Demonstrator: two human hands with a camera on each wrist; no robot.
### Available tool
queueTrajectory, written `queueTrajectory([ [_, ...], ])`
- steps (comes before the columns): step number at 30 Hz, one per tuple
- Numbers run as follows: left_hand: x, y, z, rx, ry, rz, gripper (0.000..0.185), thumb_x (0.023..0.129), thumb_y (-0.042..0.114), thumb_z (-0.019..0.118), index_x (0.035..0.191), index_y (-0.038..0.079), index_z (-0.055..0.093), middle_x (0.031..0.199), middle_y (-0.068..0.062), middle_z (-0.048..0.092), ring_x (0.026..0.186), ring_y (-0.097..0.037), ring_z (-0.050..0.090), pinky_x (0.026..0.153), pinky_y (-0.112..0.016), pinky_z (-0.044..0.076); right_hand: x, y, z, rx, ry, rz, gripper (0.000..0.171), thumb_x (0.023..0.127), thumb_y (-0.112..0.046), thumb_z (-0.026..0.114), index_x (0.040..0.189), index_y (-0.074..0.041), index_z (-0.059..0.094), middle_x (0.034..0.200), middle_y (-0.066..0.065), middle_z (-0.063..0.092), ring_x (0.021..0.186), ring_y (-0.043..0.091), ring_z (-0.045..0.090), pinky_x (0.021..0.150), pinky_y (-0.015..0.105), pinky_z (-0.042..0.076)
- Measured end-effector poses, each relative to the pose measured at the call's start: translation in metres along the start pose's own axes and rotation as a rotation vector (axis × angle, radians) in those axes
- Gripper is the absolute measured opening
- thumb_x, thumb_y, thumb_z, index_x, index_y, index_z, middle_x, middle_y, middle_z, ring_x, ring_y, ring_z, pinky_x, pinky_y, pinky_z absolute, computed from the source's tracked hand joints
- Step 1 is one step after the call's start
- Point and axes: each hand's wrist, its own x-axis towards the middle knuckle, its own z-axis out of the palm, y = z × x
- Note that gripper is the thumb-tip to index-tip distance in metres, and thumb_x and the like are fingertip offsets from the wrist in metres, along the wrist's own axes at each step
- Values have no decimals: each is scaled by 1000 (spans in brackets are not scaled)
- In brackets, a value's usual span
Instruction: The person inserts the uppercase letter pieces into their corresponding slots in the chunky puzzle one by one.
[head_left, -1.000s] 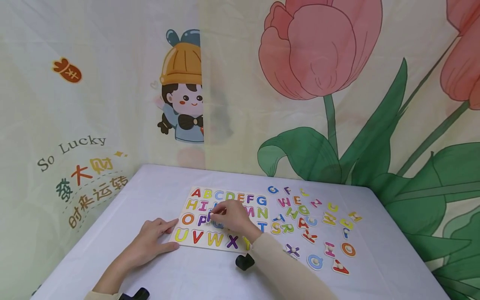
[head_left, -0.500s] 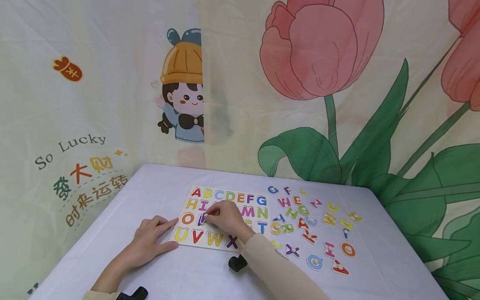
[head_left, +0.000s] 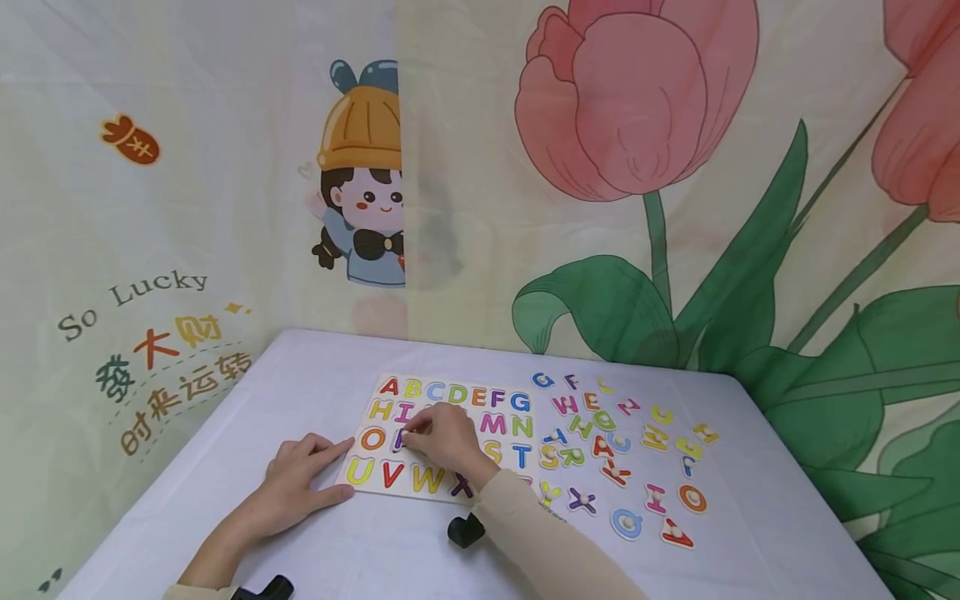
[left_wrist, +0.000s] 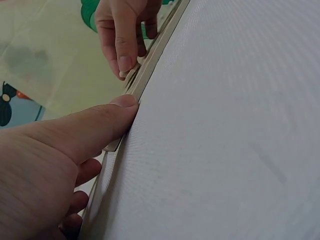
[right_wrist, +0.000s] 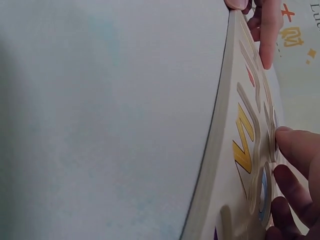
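Note:
A wooden alphabet puzzle board (head_left: 378,492) lies on the white table. My right hand (head_left: 438,437) is curled over its third row and pinches a purple letter P (head_left: 400,437) at the slot beside the orange O. My left hand (head_left: 303,479) lies flat on the table, its fingers straight. Its thumb (left_wrist: 100,125) presses the board's edge (left_wrist: 150,75). In the right wrist view the board (right_wrist: 220,150) is seen edge-on with a yellow W (right_wrist: 242,140) and my right fingertips (right_wrist: 300,150) on top.
Several loose coloured letters (head_left: 615,450) are scattered on the table (head_left: 375,550) right of the board. Printed curtains hang close behind and to the left. Black wrist cameras (head_left: 465,531) sit on both forearms.
My right hand has moved left across the board with the purple piece, from the row's middle to the slot beside the O. The left hand has stayed put.

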Motion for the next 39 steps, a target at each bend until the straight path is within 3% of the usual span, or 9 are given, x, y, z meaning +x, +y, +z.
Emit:
queueTrajectory([
  [11, 2, -3, 0, 26, 16, 19, 82, 86, 58, 83, 152, 14, 60, 121, 3, 54, 114, -27, 40, 90, -45, 35, -3, -2, 9, -19, 73, -8, 8, 92, -35, 86, 96, -29, 85, 83, -15, 61, 87, 8, 52, 79, 34, 41],
  [18, 1, -6, 1, 29, 17, 5, 83, 86, 59, 82, 153, 15, 60, 120, 3, 53, 114, -27, 40, 89, -44, 35, -3, -3, 18, -28, 105, 17, 7, 90, -36, 87, 93, -31, 85, 88, -13, 57, 91, 9, 50, 81, 35, 40],
  [25, 0, -9, 3, 17, 5, -24, 83, 86, 59, 82, 153, 16, 59, 121, 2, 53, 115, -27, 40, 91, -45, 35, -4, -2, 15, -22, 65, 10, 10, 91, -37, 86, 99, -31, 85, 90, -13, 58, 92, 10, 50, 80, 35, 39],
  [32, 0, -8, 5, 16, 20, -9, 84, 85, 60, 82, 153, 16, 60, 121, 2, 53, 114, -27, 40, 91, -45, 35, -8, 3, -8, 61, -25, -26, 18, 93, -32, 84, 111, -29, 84, 103, -10, 64, 93, 10, 54, 75, 30, 48],
  [39, 2, -5, 5, 2, 27, -3, 82, 85, 56, 84, 153, 17, 60, 121, 4, 53, 116, -26, 39, 93, -46, 34, -15, 19, -60, 37, -15, -99, 25, 95, -28, 83, 120, -23, 82, 115, -1, 71, 104, 18, 61, 85, 32, 50],
])
